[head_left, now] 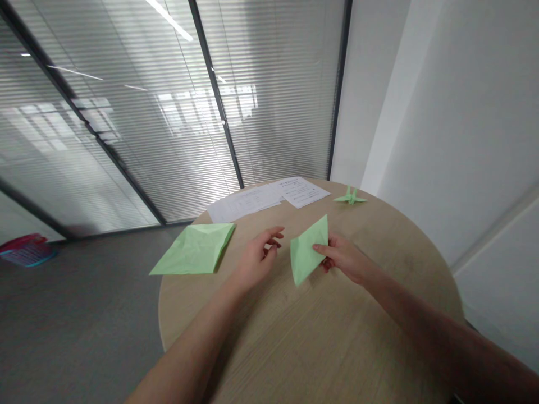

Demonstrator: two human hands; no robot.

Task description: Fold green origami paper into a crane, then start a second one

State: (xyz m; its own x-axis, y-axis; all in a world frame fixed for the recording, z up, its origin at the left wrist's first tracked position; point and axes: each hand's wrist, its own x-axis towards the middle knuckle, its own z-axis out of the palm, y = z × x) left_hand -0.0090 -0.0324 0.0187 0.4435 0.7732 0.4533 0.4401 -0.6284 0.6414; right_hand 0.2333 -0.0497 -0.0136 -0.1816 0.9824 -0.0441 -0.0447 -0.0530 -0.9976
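My right hand pinches a folded piece of light green paper at its right edge, thumb on the near face, holding it up over the table. To its left, my left hand hovers with curled but parted fingers and nothing in them, a small gap away from the paper. A larger green sheet, creased and partly folded, lies at the left side, its corner reaching past the table's edge. Toward the back right sits a folded green paper crane.
Printed white sheets overlap along the far edge of the round wooden table. Behind stands a glass partition with blinds; a white wall rises at the right. A red and blue tub is on the floor at left.
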